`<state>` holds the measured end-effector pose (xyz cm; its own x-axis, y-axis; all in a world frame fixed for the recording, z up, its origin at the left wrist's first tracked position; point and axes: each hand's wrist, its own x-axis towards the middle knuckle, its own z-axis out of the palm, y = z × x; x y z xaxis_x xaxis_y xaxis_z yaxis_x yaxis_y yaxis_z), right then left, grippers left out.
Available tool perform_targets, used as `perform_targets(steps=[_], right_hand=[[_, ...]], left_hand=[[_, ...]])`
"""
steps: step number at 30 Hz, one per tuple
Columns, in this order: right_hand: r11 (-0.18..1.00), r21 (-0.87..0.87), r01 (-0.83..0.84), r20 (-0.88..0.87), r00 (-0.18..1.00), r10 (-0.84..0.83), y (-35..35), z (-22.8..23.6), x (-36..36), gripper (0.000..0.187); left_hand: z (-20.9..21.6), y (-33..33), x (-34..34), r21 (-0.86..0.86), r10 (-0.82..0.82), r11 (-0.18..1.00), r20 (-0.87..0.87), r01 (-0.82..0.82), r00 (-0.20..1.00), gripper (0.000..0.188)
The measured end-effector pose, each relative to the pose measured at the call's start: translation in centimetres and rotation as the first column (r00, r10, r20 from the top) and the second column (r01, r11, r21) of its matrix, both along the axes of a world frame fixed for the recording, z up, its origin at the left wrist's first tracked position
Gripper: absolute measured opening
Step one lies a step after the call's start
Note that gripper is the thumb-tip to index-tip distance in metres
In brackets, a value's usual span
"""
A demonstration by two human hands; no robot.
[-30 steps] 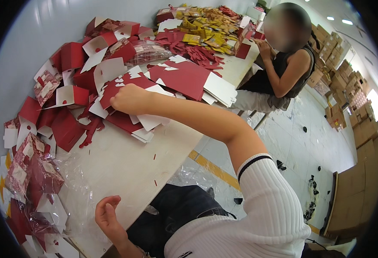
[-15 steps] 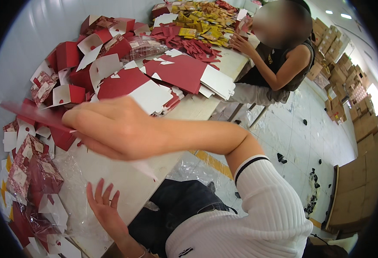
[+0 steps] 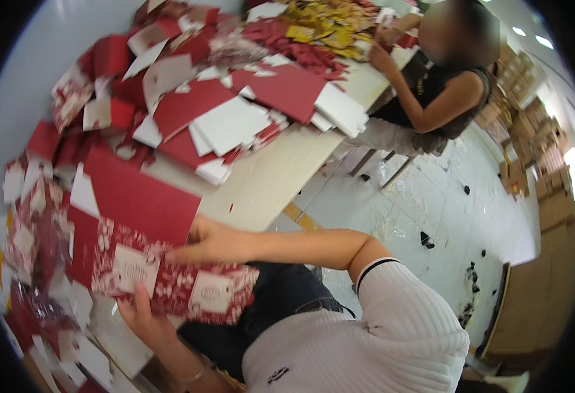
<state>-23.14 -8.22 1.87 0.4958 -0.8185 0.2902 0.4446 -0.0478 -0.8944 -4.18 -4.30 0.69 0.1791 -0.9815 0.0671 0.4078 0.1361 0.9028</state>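
Observation:
Between my hands is a flat, unfolded carton (image 3: 140, 203), plain red above, with a red-and-white patterned band and pale label panels below. My right hand (image 3: 215, 241) grips its right side, fingers lying over the patterned band. From below, my left hand (image 3: 147, 324) pinches the lower edge, its thumb on the front near a label panel and its other fingers hidden behind. White flaps show along the carton's left side. Beyond it, stacked flat red and white cartons (image 3: 274, 92) lie on the table (image 3: 261, 187).
Folded red boxes (image 3: 112, 56) pile up along the wall. Yellow packets (image 3: 327, 33) and red strips (image 3: 284, 49) cover the table's far end, where another person (image 3: 451, 98) sits working. Brown cardboard boxes (image 3: 530, 295) stand right, and dark scraps (image 3: 426, 240) litter the floor.
My right hand has come down and toward me from the far left, bringing a red carton into full view. My left hand, previously open and holding nothing, now pinches its lower edge.

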Motion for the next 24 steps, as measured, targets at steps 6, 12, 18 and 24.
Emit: perform_targets(steps=[6, 12, 18, 24], right_hand=[[0.905, 0.337, 0.260, -0.212, 0.957, -0.196, 1.1, 0.0, -1.9, 0.032], [0.929, 0.292, 0.228, -0.076, 0.974, -0.215, 1.4, 0.6, -0.6, 0.031], [0.444, -0.652, 0.615, -0.046, 0.552, -0.832, -1.3, 4.2, -3.0, 0.053], [0.071, -0.997, -0.007, -0.066, 0.462, -0.884, -1.9, 7.7, -1.5, 0.024]], left_hand=[[1.2, -0.3, -0.6, -0.028, -0.036, 0.999, 0.080, 0.038, 0.996, 0.039], [1.5, -0.5, -0.2, -0.068, -0.099, 0.993, -0.062, 0.095, 0.993, 0.023], [2.6, 0.0, 0.0, -0.024, -0.088, 0.995, 0.166, 0.093, 0.982, 0.020], [4.0, 1.6, -0.4, -0.091, -0.091, 0.985, 0.451, 0.147, 0.888, 0.018]])
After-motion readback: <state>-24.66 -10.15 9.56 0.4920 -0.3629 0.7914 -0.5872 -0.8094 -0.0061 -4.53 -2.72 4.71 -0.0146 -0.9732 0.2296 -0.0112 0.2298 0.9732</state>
